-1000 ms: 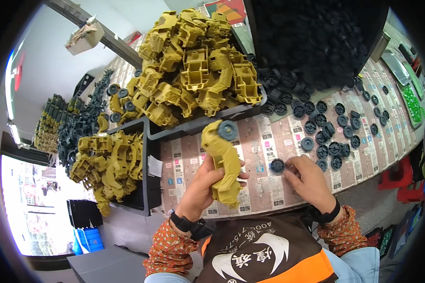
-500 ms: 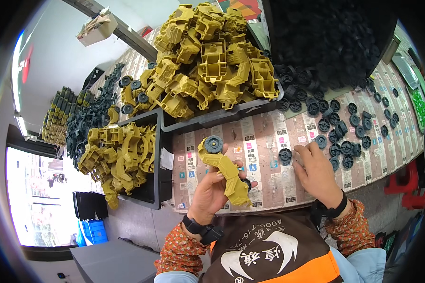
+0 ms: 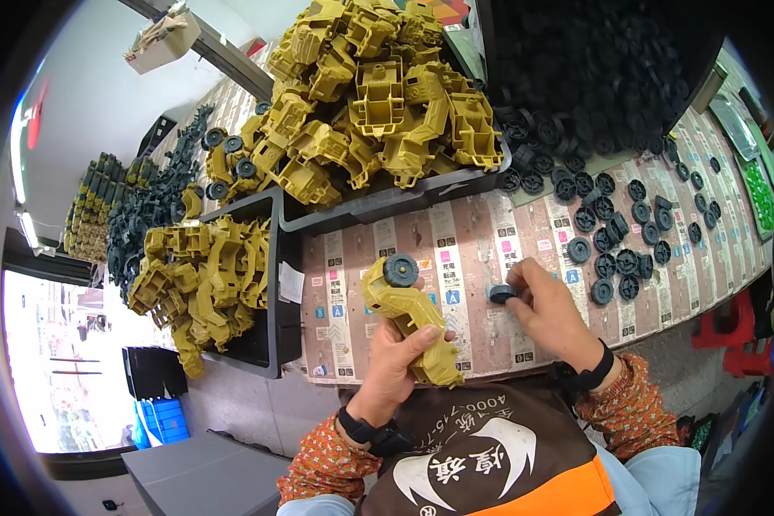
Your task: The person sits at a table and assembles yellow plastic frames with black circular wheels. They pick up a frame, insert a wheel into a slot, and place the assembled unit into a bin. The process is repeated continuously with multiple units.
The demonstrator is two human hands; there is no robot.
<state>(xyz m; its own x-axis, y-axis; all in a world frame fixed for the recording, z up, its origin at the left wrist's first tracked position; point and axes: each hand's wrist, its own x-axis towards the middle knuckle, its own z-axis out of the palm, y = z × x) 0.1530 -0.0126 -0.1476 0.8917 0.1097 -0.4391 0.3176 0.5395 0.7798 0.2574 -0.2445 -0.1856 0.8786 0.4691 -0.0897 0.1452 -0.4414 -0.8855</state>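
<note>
My left hand (image 3: 393,359) grips a yellow plastic toy vehicle body (image 3: 411,311) above the table's near edge. One dark wheel (image 3: 401,270) is fitted at the body's far end, with a yellow hub at its centre. Just to the right, my right hand (image 3: 549,310) pinches a loose dark wheel (image 3: 501,294) between thumb and fingers, close above the tabletop. The two hands are apart, and the loose wheel does not touch the body. My left palm and fingers hide part of the body's lower side.
Yellow bodies heap up in a large black tray (image 3: 387,206) at the back and a smaller black tray (image 3: 289,331) on the left. Loose dark wheels (image 3: 605,265) scatter across the right of the patterned table (image 3: 361,249), spilling from a dark bin. A red stool (image 3: 724,327) stands beyond the right edge.
My right hand has picked up a wheel from the table and moved it slightly left. My left hand has turned the vehicle body a little.
</note>
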